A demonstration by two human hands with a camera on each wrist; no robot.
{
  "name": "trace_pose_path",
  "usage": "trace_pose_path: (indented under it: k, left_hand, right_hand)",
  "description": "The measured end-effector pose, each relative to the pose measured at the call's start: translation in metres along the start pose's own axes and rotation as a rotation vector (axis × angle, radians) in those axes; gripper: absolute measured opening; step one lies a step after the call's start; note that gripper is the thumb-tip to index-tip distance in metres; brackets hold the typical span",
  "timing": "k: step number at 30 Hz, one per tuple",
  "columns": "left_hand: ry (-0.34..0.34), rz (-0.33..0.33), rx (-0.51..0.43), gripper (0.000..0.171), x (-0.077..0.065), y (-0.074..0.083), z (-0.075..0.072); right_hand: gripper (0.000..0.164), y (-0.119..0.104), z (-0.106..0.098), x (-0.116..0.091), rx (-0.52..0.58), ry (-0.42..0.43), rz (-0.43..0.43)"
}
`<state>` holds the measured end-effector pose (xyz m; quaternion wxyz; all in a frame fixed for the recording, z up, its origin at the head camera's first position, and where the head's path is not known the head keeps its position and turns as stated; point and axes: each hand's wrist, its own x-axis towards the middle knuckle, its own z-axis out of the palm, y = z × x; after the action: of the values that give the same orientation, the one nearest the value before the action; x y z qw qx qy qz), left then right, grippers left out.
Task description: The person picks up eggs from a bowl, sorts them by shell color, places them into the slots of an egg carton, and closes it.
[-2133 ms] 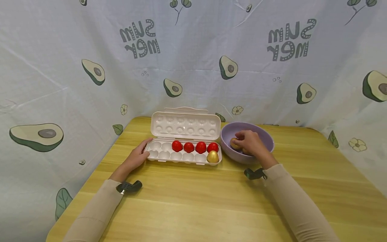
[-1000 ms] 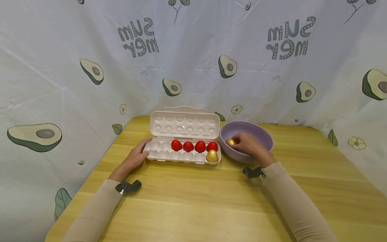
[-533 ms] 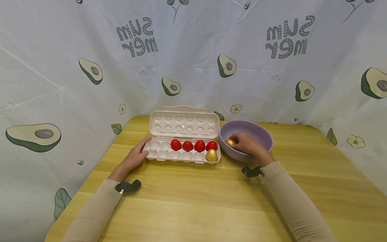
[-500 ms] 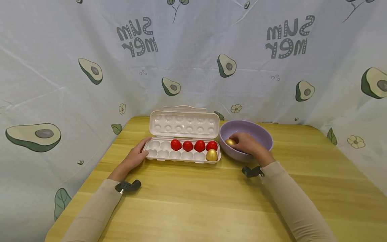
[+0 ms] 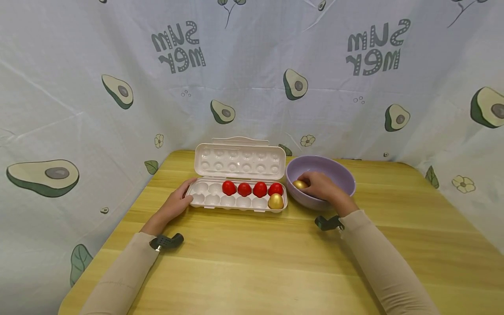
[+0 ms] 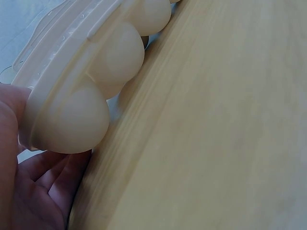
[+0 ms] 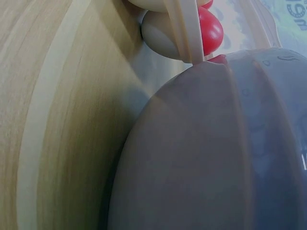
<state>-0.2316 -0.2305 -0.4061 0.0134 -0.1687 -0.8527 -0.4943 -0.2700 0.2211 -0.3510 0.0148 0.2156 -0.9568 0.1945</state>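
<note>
An egg carton (image 5: 220, 202) lies with its lid (image 5: 240, 162) raised; several red eggs (image 5: 244, 189) fill part of its back row. One golden egg (image 5: 275, 201) sits in the front row's right end. My left hand (image 5: 176, 205) grips the carton's left end; in the left wrist view, fingers (image 6: 64, 179) reach under the cups. Inside the purple bowl (image 5: 342, 175), my right hand (image 5: 320, 185) pinches another golden egg (image 5: 300, 184), partly covered by the fingers. The right wrist view shows the bowl's outer wall (image 7: 182, 158) but not the hand.
The bowl stands against the carton's right end on a wooden table (image 5: 244, 258). A hanging cloth (image 5: 252, 52) printed with avocados encloses the back and sides. Dark wrist camera mounts (image 5: 169, 241) sit on both forearms.
Over two seconds my right hand has shifted slightly left in the bowl, and its golden egg has tilted to lie on its side. During the last half second, hands and eggs have stayed nearly still.
</note>
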Motion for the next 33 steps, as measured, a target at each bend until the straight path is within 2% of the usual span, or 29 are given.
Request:
trace_pose_path:
  k: [5, 10, 15, 25, 33]
  left_hand:
    - [0.0, 0.0, -0.038, 0.054, -0.005, 0.017, -0.001]
    - [0.005, -0.008, 0.009, 0.055, 0.001, 0.003, -0.001]
    - [0.02, -0.001, 0.026, 0.056, 0.005, -0.011, 0.0]
    - [0.021, -0.002, 0.044, 0.057, 0.004, -0.011, -0.001]
    - [0.015, -0.024, -0.003, 0.057, 0.004, -0.012, 0.001]
  right_hand:
    - [0.025, 0.001, 0.001, 0.002, 0.022, 0.018, -0.02]
    - [0.022, 0.002, 0.001, 0.005, 0.033, 0.044, -0.045]
    - [0.025, 0.001, 0.001, 0.005, 0.041, 0.065, -0.028]
    - [0.033, 0.0, -0.001, 0.006, 0.078, 0.116, -0.002]
    - [0.038, 0.001, -0.004, 0.002, 0.161, 0.137, -0.009]
